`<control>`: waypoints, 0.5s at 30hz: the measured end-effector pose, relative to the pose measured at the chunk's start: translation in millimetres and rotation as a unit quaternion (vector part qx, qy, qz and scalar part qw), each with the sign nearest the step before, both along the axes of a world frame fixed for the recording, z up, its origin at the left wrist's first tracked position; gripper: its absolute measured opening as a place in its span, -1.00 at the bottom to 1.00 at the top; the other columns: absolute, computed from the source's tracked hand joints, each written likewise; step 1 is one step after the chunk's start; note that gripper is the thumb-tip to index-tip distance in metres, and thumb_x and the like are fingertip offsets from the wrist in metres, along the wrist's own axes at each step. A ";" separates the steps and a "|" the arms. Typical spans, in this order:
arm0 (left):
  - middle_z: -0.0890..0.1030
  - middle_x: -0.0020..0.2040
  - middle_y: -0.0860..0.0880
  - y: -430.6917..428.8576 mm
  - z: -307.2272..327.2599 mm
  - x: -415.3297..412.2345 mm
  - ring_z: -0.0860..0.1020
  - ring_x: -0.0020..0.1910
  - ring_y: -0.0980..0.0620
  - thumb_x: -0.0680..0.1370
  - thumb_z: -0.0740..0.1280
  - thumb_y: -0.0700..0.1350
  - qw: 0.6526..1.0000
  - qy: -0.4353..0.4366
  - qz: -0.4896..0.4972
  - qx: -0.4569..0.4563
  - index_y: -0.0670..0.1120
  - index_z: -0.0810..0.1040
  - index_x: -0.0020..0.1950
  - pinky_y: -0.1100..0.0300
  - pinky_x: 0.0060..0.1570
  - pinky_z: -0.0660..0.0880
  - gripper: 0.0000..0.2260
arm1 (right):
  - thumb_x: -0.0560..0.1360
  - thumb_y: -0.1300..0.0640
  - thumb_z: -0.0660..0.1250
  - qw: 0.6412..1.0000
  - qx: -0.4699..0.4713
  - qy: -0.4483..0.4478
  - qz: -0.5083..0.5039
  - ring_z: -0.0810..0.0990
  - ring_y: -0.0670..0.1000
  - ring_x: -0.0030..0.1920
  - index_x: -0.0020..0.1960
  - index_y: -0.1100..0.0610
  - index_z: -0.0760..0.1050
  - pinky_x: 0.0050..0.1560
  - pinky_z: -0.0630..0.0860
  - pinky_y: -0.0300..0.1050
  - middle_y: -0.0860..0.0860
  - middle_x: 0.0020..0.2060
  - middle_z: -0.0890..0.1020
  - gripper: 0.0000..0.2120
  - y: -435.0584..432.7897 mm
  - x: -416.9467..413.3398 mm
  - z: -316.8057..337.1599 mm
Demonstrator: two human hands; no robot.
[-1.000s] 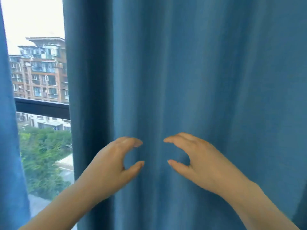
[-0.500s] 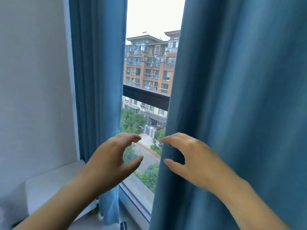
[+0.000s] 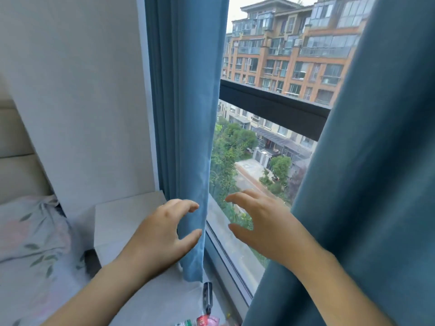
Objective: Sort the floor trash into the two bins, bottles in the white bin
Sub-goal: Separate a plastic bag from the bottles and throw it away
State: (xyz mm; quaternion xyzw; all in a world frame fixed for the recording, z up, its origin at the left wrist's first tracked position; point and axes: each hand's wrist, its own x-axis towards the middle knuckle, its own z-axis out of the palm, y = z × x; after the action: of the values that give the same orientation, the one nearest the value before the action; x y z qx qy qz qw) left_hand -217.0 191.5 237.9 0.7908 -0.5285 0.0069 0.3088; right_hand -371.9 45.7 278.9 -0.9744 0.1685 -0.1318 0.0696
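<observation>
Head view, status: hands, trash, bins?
Left hand and right hand open, empty, at the window. Colourful wrappers at bottom edge; no bins in view. Blue curtains either side.

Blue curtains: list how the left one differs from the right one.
The left curtain hangs narrow and gathered; the right curtain spreads wide. The left curtain's hem shows above the sill; the right curtain's bottom runs out of frame. Both are blue.

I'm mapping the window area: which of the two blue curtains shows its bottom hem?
The left curtain, beside the white wall; its hem hangs by the left hand. The right curtain runs out of frame.
</observation>
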 end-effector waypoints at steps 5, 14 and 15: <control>0.48 0.14 0.18 -18.5 -60.8 24.2 0.47 0.16 0.17 0.47 0.33 0.09 0.997 0.045 0.038 0.058 0.05 0.46 0.27 0.32 0.10 0.36 -0.62 | 0.56 -0.04 0.25 0.996 0.038 0.073 0.026 0.46 -0.03 0.22 0.41 -0.04 0.29 0.16 0.41 -0.15 -0.11 0.25 0.44 -0.56 -31.8 38.4 -65.7; 0.50 0.18 0.11 -43.7 -180.4 74.7 0.48 0.17 0.09 0.47 0.30 0.07 0.980 0.111 0.063 0.152 0.04 0.46 0.27 0.21 0.18 0.40 -0.62 | 0.53 0.01 0.29 0.979 0.119 0.164 0.007 0.50 0.01 0.18 0.37 -0.02 0.34 0.14 0.44 -0.08 -0.05 0.21 0.49 -0.58 -64.0 99.1 -204.3; 0.50 0.19 0.10 -46.9 -197.6 79.6 0.48 0.18 0.08 0.49 0.33 0.03 0.979 0.115 0.064 0.159 0.03 0.46 0.28 0.20 0.18 0.40 -0.63 | 0.53 0.02 0.29 0.977 0.126 0.173 0.002 0.51 0.02 0.17 0.37 -0.02 0.35 0.13 0.45 -0.08 -0.05 0.20 0.49 -0.58 -67.2 103.9 -222.6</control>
State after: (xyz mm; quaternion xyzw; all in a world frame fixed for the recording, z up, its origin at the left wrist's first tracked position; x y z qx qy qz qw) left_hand -137.3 144.6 40.2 0.8573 -0.4326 -0.1482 0.2366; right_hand -268.0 -21.6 56.2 -0.9663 0.1909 0.0610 0.1616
